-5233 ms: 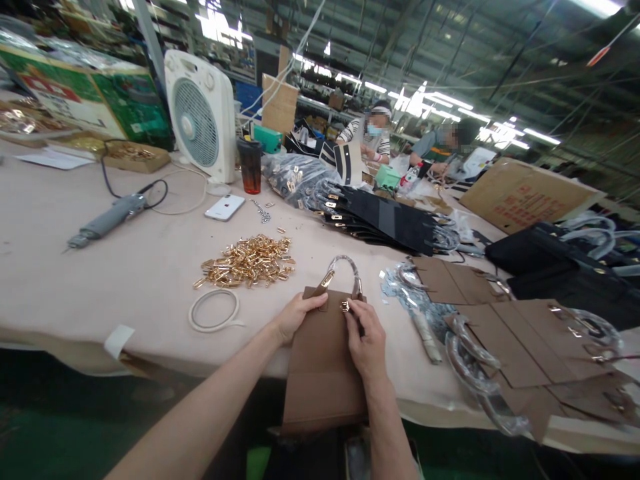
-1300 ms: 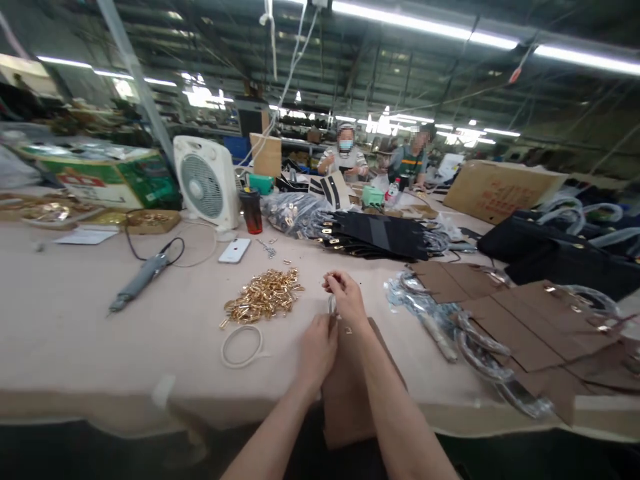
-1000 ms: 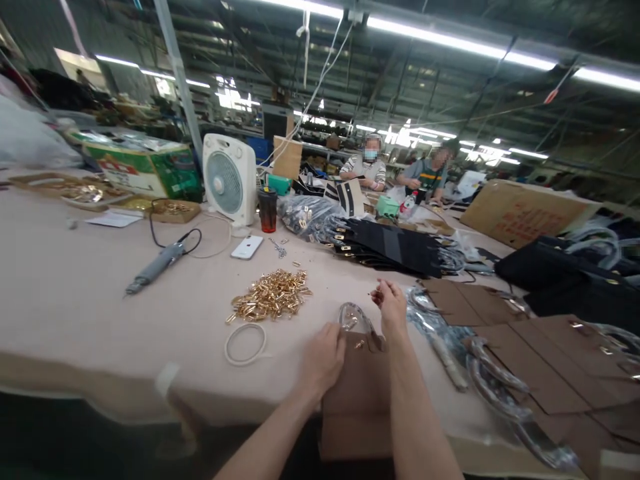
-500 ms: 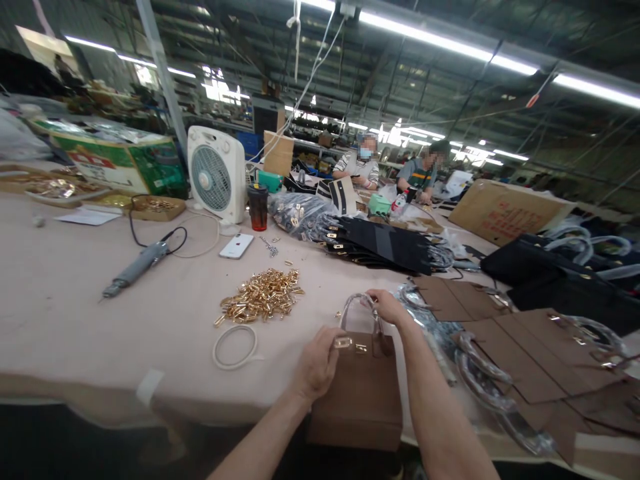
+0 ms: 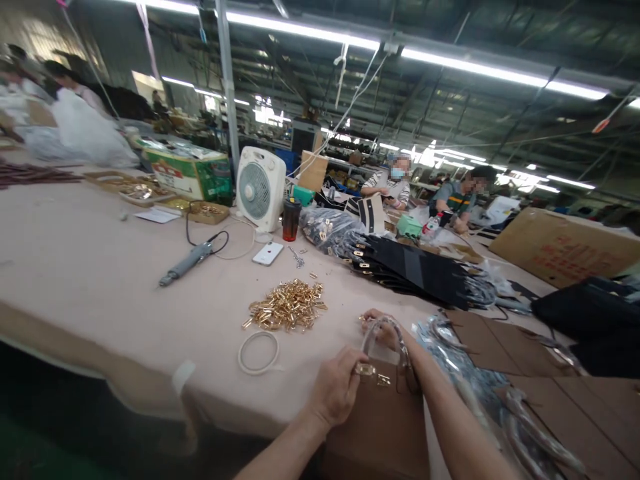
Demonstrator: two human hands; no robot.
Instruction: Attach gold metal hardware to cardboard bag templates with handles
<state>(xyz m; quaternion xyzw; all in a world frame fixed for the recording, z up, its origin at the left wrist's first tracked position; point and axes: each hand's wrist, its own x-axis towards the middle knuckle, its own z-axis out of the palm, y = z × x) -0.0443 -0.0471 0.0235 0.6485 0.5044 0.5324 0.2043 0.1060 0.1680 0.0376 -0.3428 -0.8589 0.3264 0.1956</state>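
Note:
A brown handbag (image 5: 383, 427) with a plastic-wrapped handle stands upright at the table's front edge. My left hand (image 5: 336, 387) is closed on its upper left side, thumb and fingers at a strap end bearing a gold clasp plate (image 5: 365, 369). Another gold fitting (image 5: 383, 380) sits on the bag's front, just right of that plate. My right hand (image 5: 380, 328) reaches past the handle to the tabletop, and its fingertips pinch at a small gold metal piece (image 5: 361, 319). Part of this hand is hidden by the handle. A heap of gold metal fittings (image 5: 287, 305) lies to the left.
A tape roll (image 5: 259, 353), electric screwdriver (image 5: 186, 264), phone (image 5: 268, 253), cup (image 5: 291, 219) and fan (image 5: 261, 189) are on the table (image 5: 125, 267). Black bag panels (image 5: 415, 263) are stacked behind; brown bag pieces (image 5: 500, 340) lie right. Two people sit opposite.
My right hand has left the bag's handle and moved left and down to the small gold piece on the table. My left hand stays on the bag. The view has turned left.

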